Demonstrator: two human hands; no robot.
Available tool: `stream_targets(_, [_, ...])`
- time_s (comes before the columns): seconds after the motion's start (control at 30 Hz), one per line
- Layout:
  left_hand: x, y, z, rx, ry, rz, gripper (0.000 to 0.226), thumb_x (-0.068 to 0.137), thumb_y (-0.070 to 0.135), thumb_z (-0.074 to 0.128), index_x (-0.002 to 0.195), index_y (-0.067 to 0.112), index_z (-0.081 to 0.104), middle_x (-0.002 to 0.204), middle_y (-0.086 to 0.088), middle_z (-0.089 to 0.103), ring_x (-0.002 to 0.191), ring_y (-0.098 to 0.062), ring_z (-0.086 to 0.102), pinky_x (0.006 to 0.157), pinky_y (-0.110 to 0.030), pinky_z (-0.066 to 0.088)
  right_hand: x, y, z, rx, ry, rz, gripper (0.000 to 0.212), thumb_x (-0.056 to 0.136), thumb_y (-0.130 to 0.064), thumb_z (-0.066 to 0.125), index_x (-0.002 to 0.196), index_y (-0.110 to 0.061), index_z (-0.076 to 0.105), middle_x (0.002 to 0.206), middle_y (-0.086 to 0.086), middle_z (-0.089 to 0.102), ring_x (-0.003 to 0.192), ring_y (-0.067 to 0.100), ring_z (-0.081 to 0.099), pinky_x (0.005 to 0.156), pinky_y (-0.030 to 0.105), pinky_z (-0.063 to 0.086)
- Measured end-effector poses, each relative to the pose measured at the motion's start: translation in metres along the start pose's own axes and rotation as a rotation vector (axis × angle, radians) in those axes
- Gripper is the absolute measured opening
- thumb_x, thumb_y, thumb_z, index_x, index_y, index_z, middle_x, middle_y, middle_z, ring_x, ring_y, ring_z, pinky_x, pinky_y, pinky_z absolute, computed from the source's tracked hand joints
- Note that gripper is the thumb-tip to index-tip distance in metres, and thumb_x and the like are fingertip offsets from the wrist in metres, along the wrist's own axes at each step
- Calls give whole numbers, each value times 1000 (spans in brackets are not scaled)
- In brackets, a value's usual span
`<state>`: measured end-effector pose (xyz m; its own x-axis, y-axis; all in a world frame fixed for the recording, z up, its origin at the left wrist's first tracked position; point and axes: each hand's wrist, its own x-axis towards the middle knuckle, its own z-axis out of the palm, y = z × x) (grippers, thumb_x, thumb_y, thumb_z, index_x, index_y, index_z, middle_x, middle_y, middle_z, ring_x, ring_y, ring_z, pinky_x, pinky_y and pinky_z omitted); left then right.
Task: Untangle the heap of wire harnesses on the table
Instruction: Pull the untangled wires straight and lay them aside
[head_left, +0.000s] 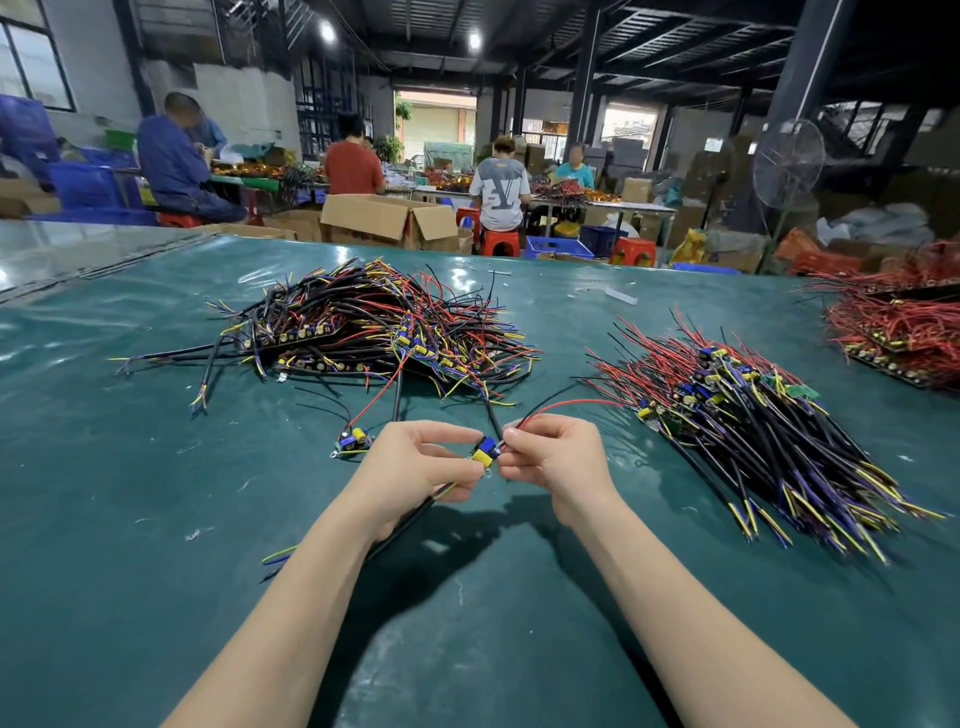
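A tangled heap of wire harnesses (363, 327), black, red, yellow and blue, lies on the green table (156, 519) at centre left. Between my hands is one harness: a small circuit board (485, 451) with blue and yellow parts. My left hand (415, 467) pinches the board and its black cable, which trails down to the left. My right hand (556, 457) pinches the red and black wires at the board's right end; the red wire arcs off to the right. Another single harness board (353, 440) lies just left of my left hand.
A sorted pile of harnesses (753, 421) lies aligned at the right. A red-wired heap (904, 322) sits at the far right edge. Small wire scraps dot the table. Beyond the table are cardboard boxes (384, 218), red stools, a standing fan (787, 161) and several seated people.
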<state>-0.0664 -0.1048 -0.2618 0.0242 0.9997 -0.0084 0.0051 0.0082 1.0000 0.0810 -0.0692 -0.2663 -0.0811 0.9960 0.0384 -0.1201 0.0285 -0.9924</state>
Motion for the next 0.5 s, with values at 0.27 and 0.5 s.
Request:
stream_targets(0.27, [1,-2,-1,-27,-80,-64,31,73,-15,65,81,14,70,60,-8,68,49,-12,60,51,-19,51,14,-3,-20,-52,147,-76,23,84,7,57,64,-4,58,59,10,52,37,2,53,42,17,49])
stream_targets(0.5, [-4,-3,-5,63,-313,-177,31,65,-14,70,80,14,72,59,-7,68,47,-13,59,50,-18,49,32,3,-61,-271,512,-242,16,85,4,53,77,-3,65,55,4,52,34,0,48,35,16,45])
